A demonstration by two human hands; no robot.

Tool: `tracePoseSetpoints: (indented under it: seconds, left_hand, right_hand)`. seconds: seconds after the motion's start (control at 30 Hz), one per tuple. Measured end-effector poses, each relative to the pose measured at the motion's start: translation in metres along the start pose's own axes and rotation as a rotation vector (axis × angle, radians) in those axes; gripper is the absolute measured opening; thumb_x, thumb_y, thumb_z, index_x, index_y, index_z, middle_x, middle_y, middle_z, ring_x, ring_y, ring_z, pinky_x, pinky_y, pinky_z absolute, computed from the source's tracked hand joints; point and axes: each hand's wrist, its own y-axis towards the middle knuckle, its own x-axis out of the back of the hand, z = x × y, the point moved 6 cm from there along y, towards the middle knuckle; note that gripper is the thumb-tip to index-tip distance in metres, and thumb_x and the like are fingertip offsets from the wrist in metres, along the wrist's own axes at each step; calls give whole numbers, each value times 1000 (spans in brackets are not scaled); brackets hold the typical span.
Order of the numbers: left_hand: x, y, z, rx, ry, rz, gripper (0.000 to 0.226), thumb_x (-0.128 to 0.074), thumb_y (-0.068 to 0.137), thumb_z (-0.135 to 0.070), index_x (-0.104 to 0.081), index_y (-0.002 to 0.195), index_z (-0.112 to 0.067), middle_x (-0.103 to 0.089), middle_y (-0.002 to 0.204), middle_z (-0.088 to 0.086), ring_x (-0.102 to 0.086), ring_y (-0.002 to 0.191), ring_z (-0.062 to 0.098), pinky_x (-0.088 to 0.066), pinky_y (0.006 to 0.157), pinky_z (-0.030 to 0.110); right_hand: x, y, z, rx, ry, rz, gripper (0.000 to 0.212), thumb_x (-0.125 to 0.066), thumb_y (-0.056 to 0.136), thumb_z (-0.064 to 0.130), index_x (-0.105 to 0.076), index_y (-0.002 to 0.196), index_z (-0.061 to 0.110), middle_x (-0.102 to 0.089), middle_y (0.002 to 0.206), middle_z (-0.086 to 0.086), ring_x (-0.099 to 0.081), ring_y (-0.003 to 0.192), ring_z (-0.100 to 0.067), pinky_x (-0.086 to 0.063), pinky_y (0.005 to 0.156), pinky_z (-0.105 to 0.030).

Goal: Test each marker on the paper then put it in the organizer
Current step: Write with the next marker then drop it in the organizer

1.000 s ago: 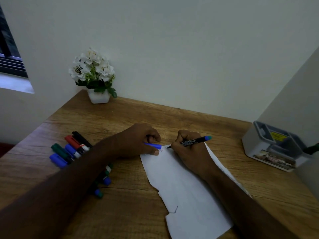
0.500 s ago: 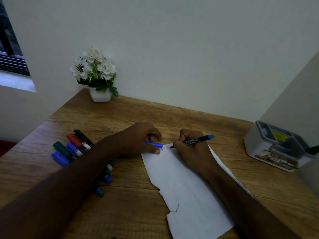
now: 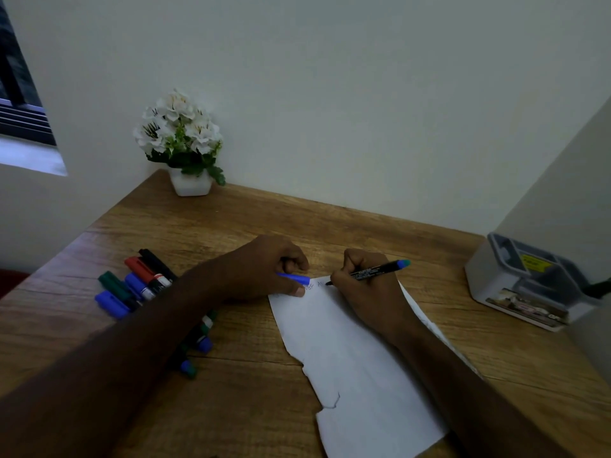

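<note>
Pale walls close in a corner around your wooden bench [image 3: 251, 226], with a window at far left and a potted white flower [image 3: 180, 140] at the back. Nearest the left edge lies the heap of markers [image 3: 135, 285] waiting their turn — blue, green, red and black caps, some partly hidden under your forearm. Your left hand [image 3: 261, 269] rests at the paper's top left corner, fingers curled round a blue cap [image 3: 294, 278] while the thumb presses the sheet flat. The paper [image 3: 347, 358] is thin and torn along its left edge; judge it liable to slide or crumple, so that pinning matters. Your right hand [image 3: 367, 285] is clenched in a writing grip on the black marker [image 3: 377, 269], low on the barrel, tip touching the sheet's top edge beside a few small marks, its blue-green end angled up and right. That marker looks light, stiff and smooth — hold it mid-barrel when you carry it. At far right against the wall sits the grey organizer [image 3: 496, 276], well apart from the paper, with open compartments on top.
</note>
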Motion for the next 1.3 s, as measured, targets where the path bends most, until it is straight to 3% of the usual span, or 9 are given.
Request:
tracePoseSetpoints:
  seconds: [0.13,0.27,0.53,0.73,0.8,0.87,0.97,1.13,1.3]
  left_hand:
    - [0,0,-1,9,-6,1,46,-79,76,-34,-65,118,-21,-60,96,-7,-56,86,9,-46,72,20]
    - [1,0,-1,3,5,3,45,-78,76,-34,-65,117,-21,-59,93,-9,-55,84,7,-42,68,16]
    - [1,0,0,7,8,2,45,-78,76,-34,-65,117,-21,-61,97,-6,-56,86,8,-44,70,18]
    - [0,0,2,14,-5,-1,44,-79,75,-34,-65,116,-22,-59,94,-10,-54,80,2,-39,63,7]
    - [0,1,2,14,-12,0,44,-79,75,-34,-65,116,-23,-59,94,-10,-53,80,1,-39,63,5]
    - [0,1,1,13,-8,6,44,-79,76,-35,-65,116,-23,-59,95,-11,-53,80,0,-39,63,4]
    - [1,0,1,6,-4,5,44,-79,76,-34,-65,116,-22,-59,94,-11,-53,80,0,-40,64,5]
    - [0,1,2,13,2,14,44,-78,76,-34,-64,116,-23,-59,95,-10,-53,81,2,-39,64,8]
    - [-1,1,2,17,-19,15,43,-79,76,-33,-65,116,-22,-60,96,-8,-55,83,5,-42,69,16]
  right_hand:
    - [3,0,-1,-16,16,-27,42,-65,77,-4,-40,51,18,-43,48,13,-40,49,-2,-31,47,-17]
    - [2,1,0,0,-14,-19,40,-64,75,6,-38,51,24,-43,48,13,-38,50,-3,-31,47,-22]
    - [2,1,1,-25,-38,-23,36,-65,76,8,-40,53,20,-45,51,9,-41,52,-6,-34,49,-31]
    - [2,-1,3,-23,-19,-25,41,-64,75,4,-36,52,22,-40,49,12,-35,50,-4,-28,47,-20]
    - [4,-1,4,-46,9,-39,37,-63,76,0,-39,53,15,-41,50,10,-38,49,-2,-32,48,-18]
    - [11,0,5,-82,95,-68,26,-60,79,-6,-43,59,-2,-45,56,0,-44,49,0,-38,52,-14]
    - [16,1,5,-80,119,-76,23,-58,79,-8,-42,64,-13,-44,58,-6,-42,48,0,-35,50,-13]
    - [8,1,3,-47,48,-33,30,-61,77,-8,-40,56,-1,-43,55,-10,-35,50,-5,-30,48,-16]
    - [6,2,2,-43,26,-11,35,-61,78,-6,-42,55,11,-45,53,2,-39,49,-2,-31,48,-14]
